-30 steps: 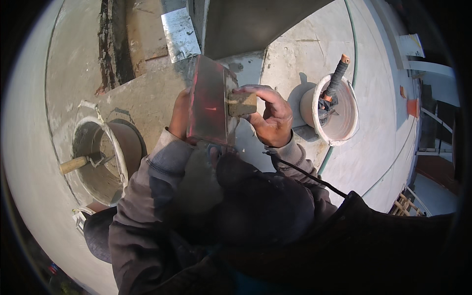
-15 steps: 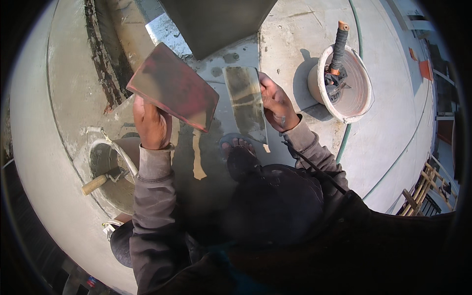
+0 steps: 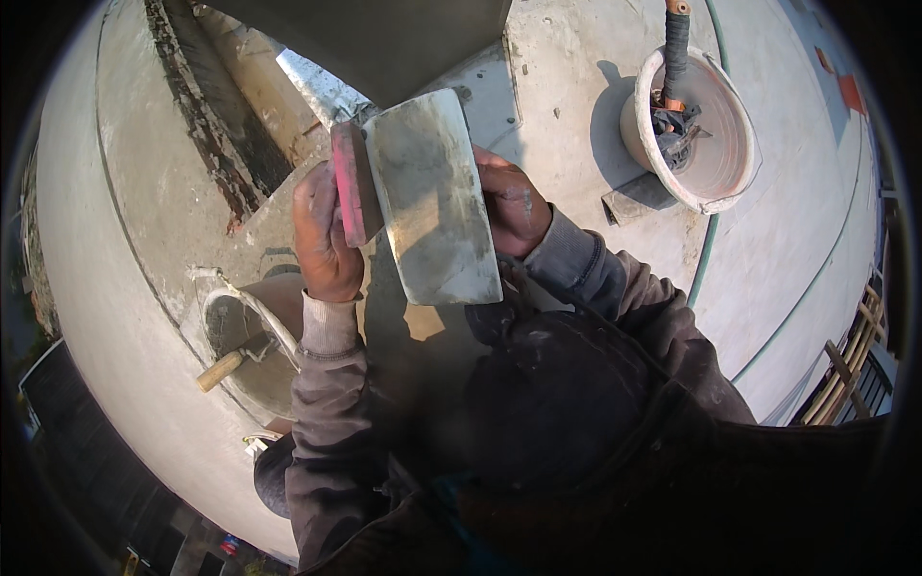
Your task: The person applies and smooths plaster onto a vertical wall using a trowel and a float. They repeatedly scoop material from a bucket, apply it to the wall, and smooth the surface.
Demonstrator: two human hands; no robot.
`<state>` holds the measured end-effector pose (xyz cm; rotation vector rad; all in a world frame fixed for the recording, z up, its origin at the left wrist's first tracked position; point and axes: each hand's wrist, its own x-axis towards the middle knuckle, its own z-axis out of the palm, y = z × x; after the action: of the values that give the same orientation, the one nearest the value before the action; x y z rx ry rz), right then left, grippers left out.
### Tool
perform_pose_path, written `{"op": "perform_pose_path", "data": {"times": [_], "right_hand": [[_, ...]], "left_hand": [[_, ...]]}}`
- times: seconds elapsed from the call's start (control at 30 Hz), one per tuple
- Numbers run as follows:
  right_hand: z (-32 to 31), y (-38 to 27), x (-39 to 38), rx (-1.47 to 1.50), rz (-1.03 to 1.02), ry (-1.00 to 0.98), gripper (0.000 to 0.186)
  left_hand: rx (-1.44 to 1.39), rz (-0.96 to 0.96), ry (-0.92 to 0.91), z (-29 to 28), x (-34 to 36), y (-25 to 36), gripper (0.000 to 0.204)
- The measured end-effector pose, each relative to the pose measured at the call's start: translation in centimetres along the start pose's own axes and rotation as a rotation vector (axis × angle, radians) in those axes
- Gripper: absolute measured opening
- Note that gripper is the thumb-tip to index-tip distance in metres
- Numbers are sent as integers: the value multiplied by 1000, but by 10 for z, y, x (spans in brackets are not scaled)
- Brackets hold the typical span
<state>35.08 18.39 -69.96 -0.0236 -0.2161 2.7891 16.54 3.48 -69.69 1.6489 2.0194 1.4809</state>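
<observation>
My left hand (image 3: 325,230) is closed round the back of a red rectangular plastering float (image 3: 353,182), now seen nearly edge-on. Closed at the far right edge of a pale grey, mortar-smeared float (image 3: 432,197) is my right hand (image 3: 514,206); the float's flat face is turned up toward me. The two floats are side by side, their edges close or touching; I cannot tell which. Both handles are hidden behind the boards and fingers.
A bucket (image 3: 213,305) with a wooden-handled tool (image 3: 221,371) stands at the left. At the right, a pale bucket (image 3: 642,125) holds a tool with a black-wrapped handle (image 3: 676,58). A green hose (image 3: 704,254) runs behind it. A dark slab (image 3: 384,38) juts in ahead.
The red float has turned from its broad face to its edge. The grey float has swung leftward up against it, its face now more fully in view. Both hands have drawn closer together.
</observation>
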Motion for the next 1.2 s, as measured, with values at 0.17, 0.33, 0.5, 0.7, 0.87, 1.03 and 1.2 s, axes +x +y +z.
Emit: {"op": "perform_pose_path", "data": {"times": [0.17,0.33,0.5,0.7,0.87,1.03,1.2], "right_hand": [[-13,2,-3,73,-27,-35,53],[-40,6,3,-205,-217,454,48],[-118,5,46,-227,-402,686,67],[-157,7,90,-223,-489,726,67],[-149,8,106,-309,-462,823,64],[-153,8,118,-334,-478,876,61],[-149,27,123,-312,-466,869,52]], "left_hand": [[134,-2,-169,-6,9,2,39],[313,-65,-187,-54,13,-9,38],[389,-181,-333,-109,26,14,40],[410,-330,-492,-163,-6,64,41],[395,-430,-495,-173,-24,78,39],[402,-430,-497,-179,-28,73,39],[359,-398,-486,-174,-23,66,40]]}}
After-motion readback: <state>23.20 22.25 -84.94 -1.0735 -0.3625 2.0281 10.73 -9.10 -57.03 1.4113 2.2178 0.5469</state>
